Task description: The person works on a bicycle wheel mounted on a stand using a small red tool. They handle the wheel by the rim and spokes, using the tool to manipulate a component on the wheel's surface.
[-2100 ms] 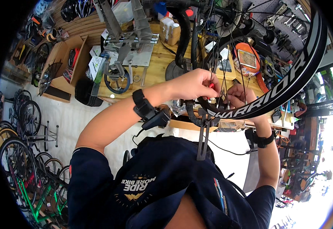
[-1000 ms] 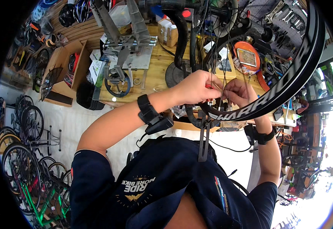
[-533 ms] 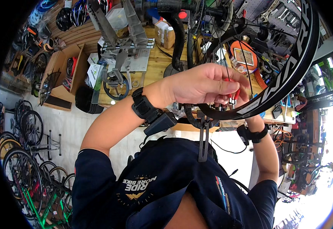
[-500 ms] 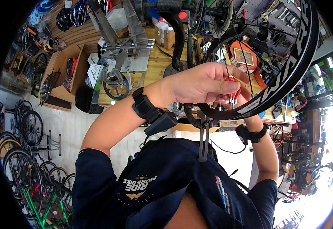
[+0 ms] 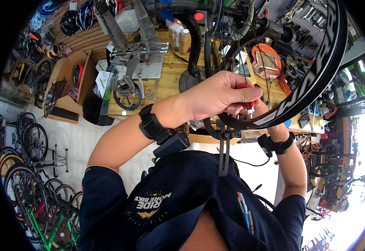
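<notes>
A bicycle wheel with a black rim [image 5: 303, 96] and thin spokes stands upright in a black metal truing stand [image 5: 194, 46]. At the low, near part of the rim, my left hand [image 5: 216, 95] is closed, with thumb and fingers pinching a small red-handled spoke wrench [image 5: 247, 100]. Its silver tip points down towards the inner side of the rim. My right hand [image 5: 262, 108] is behind the rim, beyond my left thumb. Its fingers are hidden, so its grip does not show. A slotted metal bar [image 5: 224, 154] hangs at the stand's near end.
Beneath the wheel is a wooden workbench [image 5: 172, 79]. A metal fixture [image 5: 128, 62] stands at its left, and an orange round tray [image 5: 270, 52] lies at the right. An open cardboard box [image 5: 82, 81] is further left. Bicycles [image 5: 44, 180] line the floor at left.
The rim's white markings have shifted and now look smeared, so the wheel is turning. My left hand with the spoke wrench has moved slightly left. Right fingers seen earlier are now hidden.
</notes>
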